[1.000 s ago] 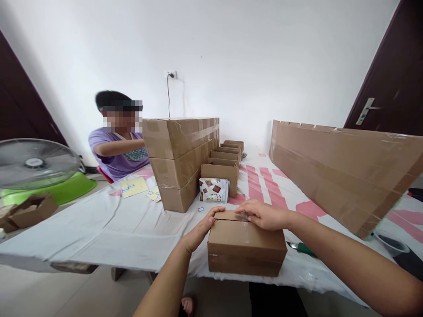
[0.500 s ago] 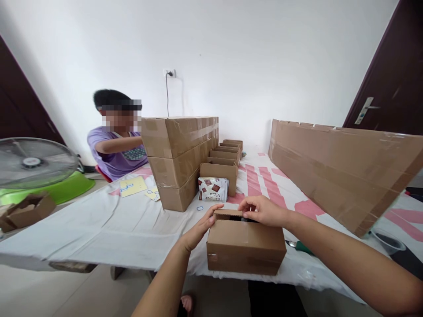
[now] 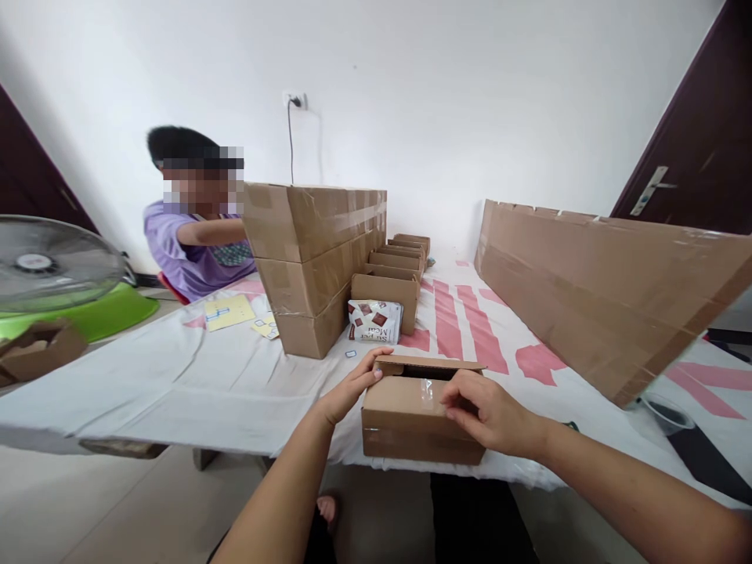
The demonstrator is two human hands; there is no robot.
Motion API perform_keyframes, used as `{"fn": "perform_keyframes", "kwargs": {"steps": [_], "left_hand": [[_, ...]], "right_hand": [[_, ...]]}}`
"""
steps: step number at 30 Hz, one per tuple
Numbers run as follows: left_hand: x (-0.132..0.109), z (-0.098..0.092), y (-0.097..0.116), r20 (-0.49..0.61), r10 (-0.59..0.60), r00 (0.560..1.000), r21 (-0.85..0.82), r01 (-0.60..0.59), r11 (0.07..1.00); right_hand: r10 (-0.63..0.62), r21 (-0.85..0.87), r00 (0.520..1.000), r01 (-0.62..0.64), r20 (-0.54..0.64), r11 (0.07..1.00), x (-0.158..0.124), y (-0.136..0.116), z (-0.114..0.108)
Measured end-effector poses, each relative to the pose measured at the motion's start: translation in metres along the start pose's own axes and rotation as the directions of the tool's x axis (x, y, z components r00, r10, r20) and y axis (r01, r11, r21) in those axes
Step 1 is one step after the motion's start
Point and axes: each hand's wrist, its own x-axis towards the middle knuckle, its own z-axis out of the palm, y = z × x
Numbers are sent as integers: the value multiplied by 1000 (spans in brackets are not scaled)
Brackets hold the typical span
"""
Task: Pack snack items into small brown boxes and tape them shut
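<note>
A small brown cardboard box (image 3: 411, 437) lies at the front edge of the cloth-covered table, with a dark gap along the top between its flaps. My left hand (image 3: 356, 382) grips its far left corner, fingers over the edge. Above the top's right part, my right hand (image 3: 485, 411) has its fingers curled together beside a shiny strip of clear tape (image 3: 428, 390); whatever they may pinch is hidden. Behind the box stands a printed white pouch (image 3: 374, 321), leaning on an open carton (image 3: 399, 294). A green handle end (image 3: 571, 425) peeks out past my right forearm.
Stacked taped cartons (image 3: 320, 270) rise left of centre, with a row of open boxes behind them. A long cardboard panel (image 3: 587, 290) stands at right near a clear plastic cup (image 3: 667, 411). Across the table sits a person in purple (image 3: 197, 243); a fan (image 3: 52, 266) is at left.
My right hand has moved from the gap onto the top's right side, towards me. The far flap now stands up more, and the tape strip shows. My left hand keeps to its corner.
</note>
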Motion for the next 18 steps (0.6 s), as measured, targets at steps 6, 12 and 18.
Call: {"fn": "perform_keyframes", "kwargs": {"steps": [6,12,18], "left_hand": [[1,1,0,-6,10,1000,1,-10,1000],[0,2,0,-4,16,1000,-21,-16,1000],[-1,2,1,11,4,1000,-27,-4,1000]], "right_hand": [[16,-135,996,-27,-85,990,4,3,8],[-81,-339,994,52,-74,939,16,4,21],[-146,-589,986,168,85,790,31,1,18]]}}
